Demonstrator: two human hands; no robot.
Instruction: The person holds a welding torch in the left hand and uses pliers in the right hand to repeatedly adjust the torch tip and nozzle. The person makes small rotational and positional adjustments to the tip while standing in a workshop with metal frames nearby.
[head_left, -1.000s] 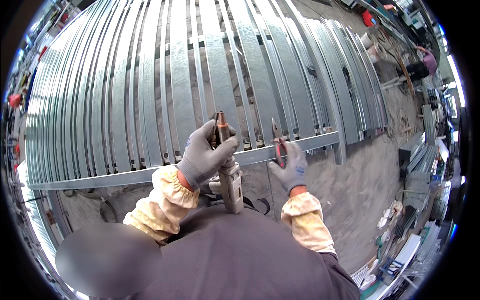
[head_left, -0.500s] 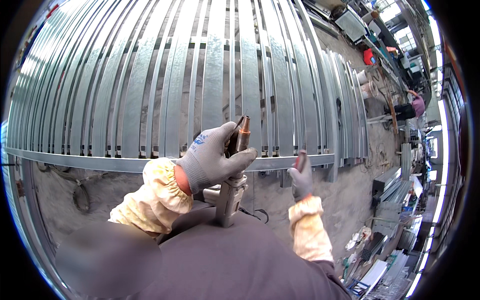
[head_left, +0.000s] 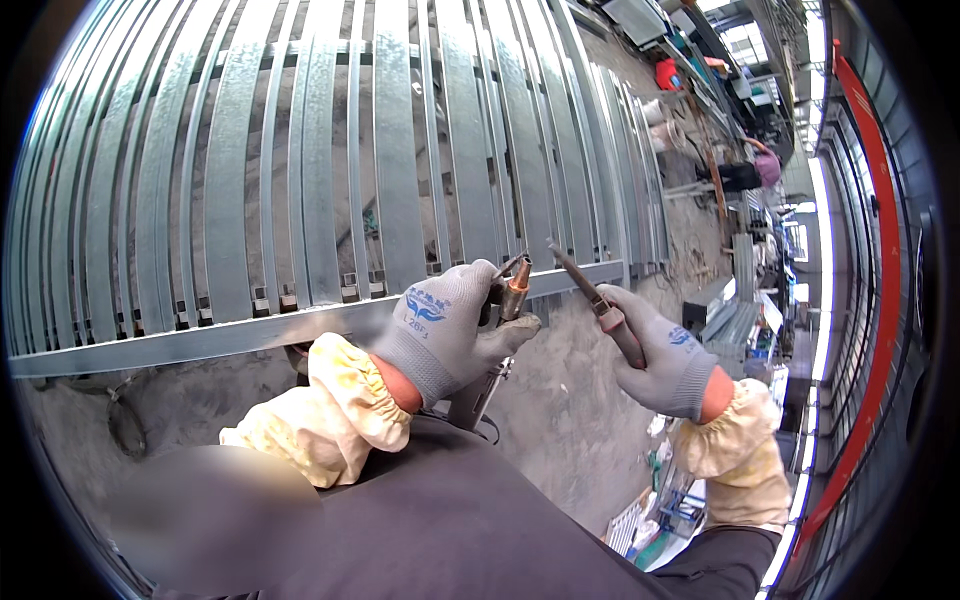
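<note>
My left hand (head_left: 440, 325), in a grey knit glove with a blue print, is closed around a welding torch. The torch's copper nozzle (head_left: 516, 288) points up beside the thumb, and a thin dark piece (head_left: 508, 268) sticks out next to it. Below the fist the torch's grey body (head_left: 482, 395) shows in part. My right hand (head_left: 665, 350), gloved alike, grips a slender dark tool with a reddish handle (head_left: 618, 330); its exact kind is unclear. The tool's tip is up and leans left, close to the nozzle but apart from it.
A large frame of galvanized metal bars (head_left: 310, 180) spans the far side, its near rail (head_left: 220, 335) just beyond my hands. A coiled cable (head_left: 125, 420) lies on the concrete floor at left. Far right, another person (head_left: 760, 172) stands among buckets and stacked metal.
My right hand has come up and nearer with the tool, its tip now close to the nozzle. My left hand has shifted slightly right with the torch. The view has turned.
</note>
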